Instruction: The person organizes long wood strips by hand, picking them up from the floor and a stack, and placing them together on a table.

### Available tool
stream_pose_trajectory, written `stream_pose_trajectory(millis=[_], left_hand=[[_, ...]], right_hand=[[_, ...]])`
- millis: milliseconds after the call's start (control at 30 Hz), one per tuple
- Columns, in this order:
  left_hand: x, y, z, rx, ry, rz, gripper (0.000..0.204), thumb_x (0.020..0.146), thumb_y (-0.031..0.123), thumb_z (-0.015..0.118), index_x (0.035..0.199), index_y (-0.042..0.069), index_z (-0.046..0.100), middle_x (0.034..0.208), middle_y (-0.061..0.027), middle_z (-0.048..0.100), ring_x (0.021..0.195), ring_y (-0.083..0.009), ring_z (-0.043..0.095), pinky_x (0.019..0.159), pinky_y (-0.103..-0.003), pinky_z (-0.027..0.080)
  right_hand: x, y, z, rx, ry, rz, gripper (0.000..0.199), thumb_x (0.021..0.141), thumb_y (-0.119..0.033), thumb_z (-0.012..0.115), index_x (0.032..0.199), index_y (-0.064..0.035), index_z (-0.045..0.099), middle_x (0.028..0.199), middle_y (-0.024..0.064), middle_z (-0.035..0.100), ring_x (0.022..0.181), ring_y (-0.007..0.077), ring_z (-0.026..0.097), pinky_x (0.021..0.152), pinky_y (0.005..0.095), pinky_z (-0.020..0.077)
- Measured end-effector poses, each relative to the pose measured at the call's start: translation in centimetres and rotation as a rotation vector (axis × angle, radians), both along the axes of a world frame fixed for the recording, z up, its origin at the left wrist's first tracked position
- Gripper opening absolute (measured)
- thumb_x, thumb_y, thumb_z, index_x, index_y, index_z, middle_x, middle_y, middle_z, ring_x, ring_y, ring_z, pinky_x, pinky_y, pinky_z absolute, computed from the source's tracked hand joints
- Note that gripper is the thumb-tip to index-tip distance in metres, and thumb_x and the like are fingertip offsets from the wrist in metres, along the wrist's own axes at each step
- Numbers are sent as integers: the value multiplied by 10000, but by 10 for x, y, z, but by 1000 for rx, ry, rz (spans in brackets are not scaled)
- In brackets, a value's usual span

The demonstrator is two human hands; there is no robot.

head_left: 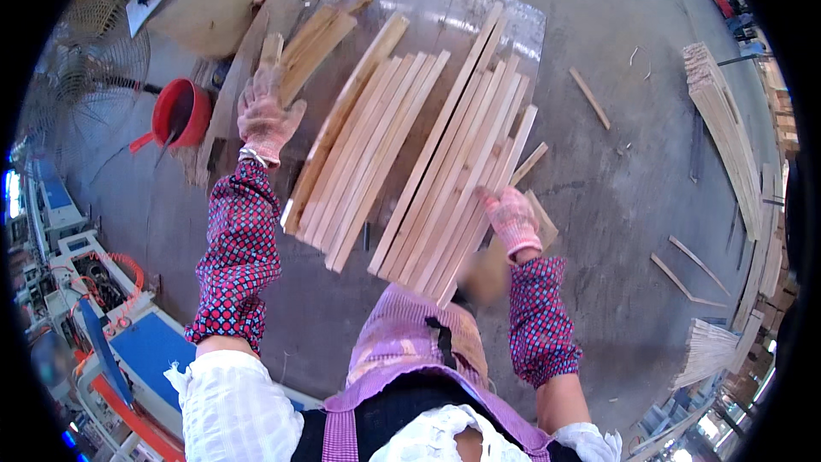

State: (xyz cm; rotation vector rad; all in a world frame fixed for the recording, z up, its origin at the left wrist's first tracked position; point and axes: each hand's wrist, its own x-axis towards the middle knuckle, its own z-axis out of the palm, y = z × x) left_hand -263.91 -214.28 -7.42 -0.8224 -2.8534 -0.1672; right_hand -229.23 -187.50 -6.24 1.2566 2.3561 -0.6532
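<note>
Our left hand (267,115), in a worn pink work glove, is spread flat with fingers apart at the upper left of centre, just beside the left bundle of pale wooden slats (363,150). Our right hand (511,218), gloved alike, is clamped on the lower edge of the right bundle of pale wooden slats (462,162) at centre frame. Both bundles lie tilted on the glossy tabletop (445,13). A red plastic scoop (180,113) sits at the left.

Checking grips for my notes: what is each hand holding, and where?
Right hand grips the right slat bundle at its right edge, near the lower end. Left hand is open, holding nothing.
</note>
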Motion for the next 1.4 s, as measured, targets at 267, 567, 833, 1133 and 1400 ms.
stream_pose_trajectory(millis=[267,567,833,1133,1400], left_hand=[[77,1,6,60,-773,-97,704,857,401,690,1432,65,462,1278,-151,634,1079,-201,647,922,-308,491],[98,13,32,159,-807,49,463,804,358,687,1193,108,664,785,-66,655,609,-177,608,654,-337,506],[88,16,15,236,-509,-99,616,860,419,655,1337,49,535,1069,-115,671,920,-215,649,832,-322,506],[251,-64,-3,981,-166,231,689,1027,437,410,1529,6,217,1595,-211,187,1487,-328,169,1199,-392,165],[282,24,-83,1996,-352,187,668,1046,494,274,1531,35,240,1592,-204,212,1467,-286,226,1190,-416,183]], right_hand=[[-3,5,-25,-91,29,26,717,869,-667,530,1084,1,678,1156,284,631,1139,418,587,949,491,475],[-30,4,-17,-163,86,-45,708,836,-612,613,1074,52,680,1114,311,643,1117,433,600,946,465,483],[-68,35,-12,-70,72,-2,680,859,-597,587,1135,18,670,1186,276,630,1156,408,592,961,453,486],[-45,6,-2,81,157,-16,703,876,-611,565,1256,-20,576,1232,244,620,1170,416,574,977,461,466],[-40,12,-36,114,308,-43,551,869,-519,615,1089,-15,639,1117,263,649,1082,443,598,931,476,480]])
